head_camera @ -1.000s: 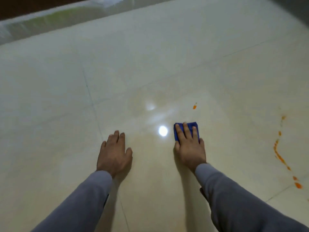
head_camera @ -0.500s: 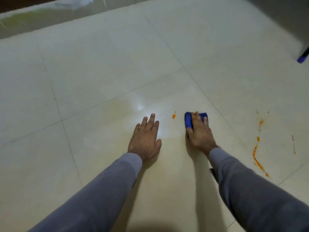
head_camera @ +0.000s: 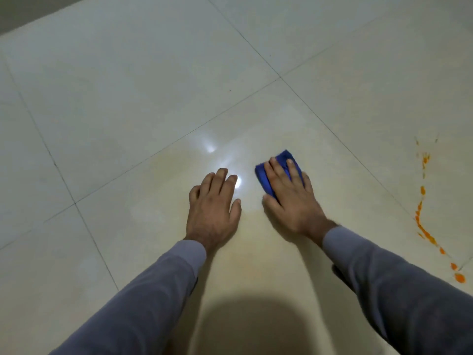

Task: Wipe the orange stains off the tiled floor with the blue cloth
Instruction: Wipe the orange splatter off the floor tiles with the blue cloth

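A folded blue cloth (head_camera: 265, 179) lies flat on the cream tiled floor (head_camera: 128, 98). My right hand (head_camera: 291, 198) presses down on it with straight, spread fingers and covers most of it. To the left of the cloth, my left hand (head_camera: 213, 210) rests palm-down on the bare tile, holding nothing. A trail of orange stains (head_camera: 422, 213) runs down the floor at the far right, ending in a larger orange blob (head_camera: 459, 278). A faint yellowish smear tints the tile around my hands.
Dark grout lines (head_camera: 279, 78) cross the floor diagonally. A bright light reflection (head_camera: 238, 181) glares between my hands. My own shadow (head_camera: 256, 326) falls at the bottom centre. A darker strip shows at the top left corner.
The small orange spot that lay between my hands is gone from view. My right hand with the cloth has shifted left over that place. The camera has swung, and my left hand has stayed planted.
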